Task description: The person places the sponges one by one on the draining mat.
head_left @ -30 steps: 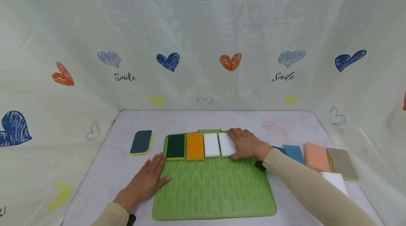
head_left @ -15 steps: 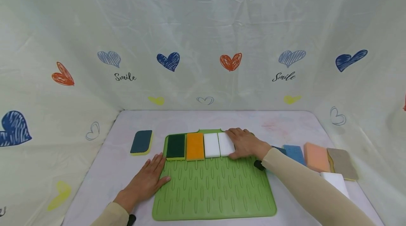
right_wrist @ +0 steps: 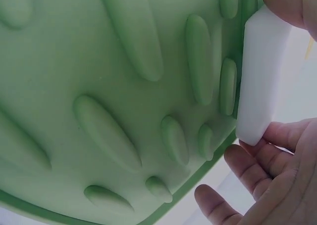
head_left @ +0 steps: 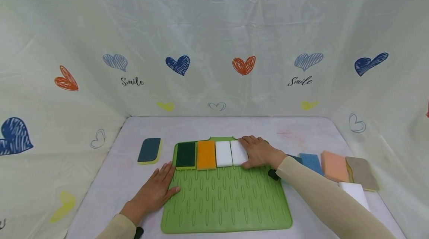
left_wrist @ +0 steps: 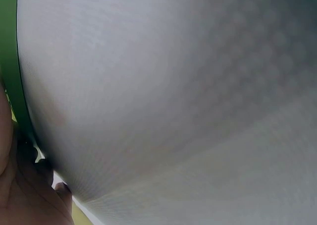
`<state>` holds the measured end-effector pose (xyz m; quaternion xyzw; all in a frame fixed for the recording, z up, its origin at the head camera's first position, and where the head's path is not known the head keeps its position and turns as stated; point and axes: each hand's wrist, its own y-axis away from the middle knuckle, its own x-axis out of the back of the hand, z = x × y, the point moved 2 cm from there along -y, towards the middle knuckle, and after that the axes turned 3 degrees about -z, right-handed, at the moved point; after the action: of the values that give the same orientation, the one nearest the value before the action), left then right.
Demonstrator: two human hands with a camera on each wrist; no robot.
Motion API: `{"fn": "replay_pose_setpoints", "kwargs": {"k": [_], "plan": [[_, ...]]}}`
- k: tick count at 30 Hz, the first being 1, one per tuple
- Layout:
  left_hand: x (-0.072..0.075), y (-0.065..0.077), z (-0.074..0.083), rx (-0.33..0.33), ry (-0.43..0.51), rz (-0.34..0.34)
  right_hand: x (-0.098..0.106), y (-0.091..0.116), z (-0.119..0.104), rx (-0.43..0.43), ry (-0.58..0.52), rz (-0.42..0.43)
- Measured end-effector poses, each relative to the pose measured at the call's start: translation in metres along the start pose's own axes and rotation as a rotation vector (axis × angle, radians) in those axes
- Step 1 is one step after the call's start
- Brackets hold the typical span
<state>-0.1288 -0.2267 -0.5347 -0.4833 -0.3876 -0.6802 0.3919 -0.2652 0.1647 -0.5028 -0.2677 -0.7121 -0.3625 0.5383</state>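
My right hand [head_left: 261, 152] pinches a white melamine sponge [head_left: 238, 152] near the back of a ridged green mat [head_left: 226, 198]. In the right wrist view, the thumb is at one end of the white sponge [right_wrist: 263, 69] and the fingers [right_wrist: 292, 136] at the other. Left of it in a row lie another white sponge [head_left: 223, 153], an orange one [head_left: 206, 154] and a dark green scouring sponge [head_left: 186, 154]. My left hand [head_left: 152, 190] rests flat with straight fingers over the mat's left edge, fingertips next to the dark green sponge.
A blue-grey scouring sponge [head_left: 149, 150] lies on the table left of the mat. Right of the mat are a blue sponge [head_left: 311, 163], a peach one [head_left: 334, 166], a grey one [head_left: 362, 173] and a white one [head_left: 354, 193], partly behind my right sleeve.
The white sponge in my right hand has shifted slightly left, closing the gap to the white sponge beside it. My left hand stays in place.
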Motion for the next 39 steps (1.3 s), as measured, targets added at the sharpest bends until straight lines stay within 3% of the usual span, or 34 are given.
{"fn": "replay_pose_setpoints", "kwargs": {"k": [29, 33, 39], "plan": [[-0.002, 0.001, 0.001, -0.011, -0.001, 0.007, 0.007, 0.010, -0.002, -0.031, -0.018, -0.025], [-0.001, 0.001, 0.001, -0.010, -0.003, 0.004, 0.017, 0.018, 0.007, -0.039, 0.009, 0.012], [-0.001, 0.001, 0.000, -0.011, -0.012, 0.006, 0.037, 0.041, 0.030, -0.013, 0.101, 0.145]]}}
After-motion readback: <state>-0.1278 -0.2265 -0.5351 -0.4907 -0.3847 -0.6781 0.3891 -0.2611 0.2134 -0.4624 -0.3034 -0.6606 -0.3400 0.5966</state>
